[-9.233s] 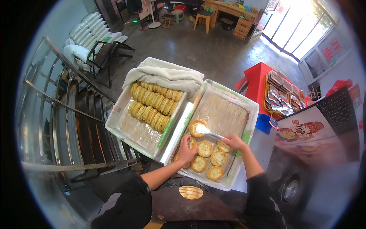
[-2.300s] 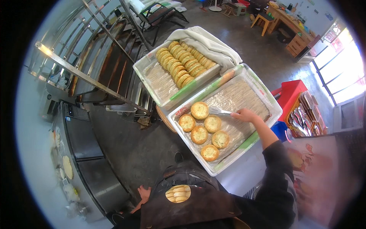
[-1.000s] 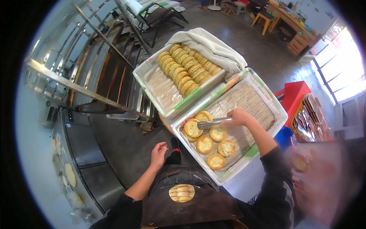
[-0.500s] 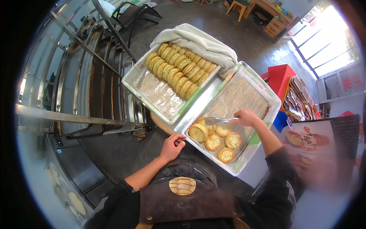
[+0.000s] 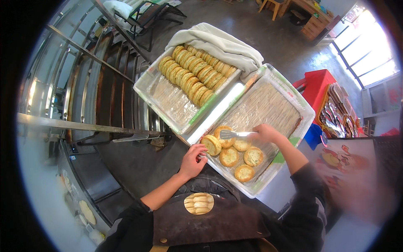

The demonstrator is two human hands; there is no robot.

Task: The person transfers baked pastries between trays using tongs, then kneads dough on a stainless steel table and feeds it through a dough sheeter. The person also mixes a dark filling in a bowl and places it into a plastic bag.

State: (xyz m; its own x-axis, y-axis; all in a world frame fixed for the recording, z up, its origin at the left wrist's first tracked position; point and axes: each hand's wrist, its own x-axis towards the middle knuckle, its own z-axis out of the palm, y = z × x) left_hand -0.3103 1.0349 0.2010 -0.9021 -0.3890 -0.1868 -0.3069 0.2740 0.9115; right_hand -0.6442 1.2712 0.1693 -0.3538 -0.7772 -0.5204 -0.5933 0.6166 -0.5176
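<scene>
Two trays: a near tray point(image 5: 294, 126) and a far tray point(image 5: 149, 82) are set side by side, both lined with clear film, so that cakes can be passed across the shared edge.
Right hand point(image 5: 265, 133): fingers are closed round the handle of metal tongs point(image 5: 232, 134); the tips are laid on a round flat cake point(image 5: 223, 135) at the near tray's lower left corner. Whether the tips are pinched on it cannot be told.
Left hand point(image 5: 192, 160): it is held at the near tray's lower rim, fingers curled together, fingertips beside the leftmost cake point(image 5: 210, 144), seemingly to steady it.
Loose cakes: five are gathered flat in the near tray's corner, close to the body, within easy reach.
Stacked cakes point(image 5: 193, 73): two rows are stood on edge in the far tray, packed tight to save room.
Cloth point(image 5: 218, 44): a pale cloth is folded back over the far tray's end, leaving the rows uncovered.
Surface: the trays are borne on a support hidden beneath them.
Room: a grey concrete floor, a metal rack point(image 5: 84, 84) to the left, a red table point(image 5: 319, 86) to the right and bright windows beyond are seen.
</scene>
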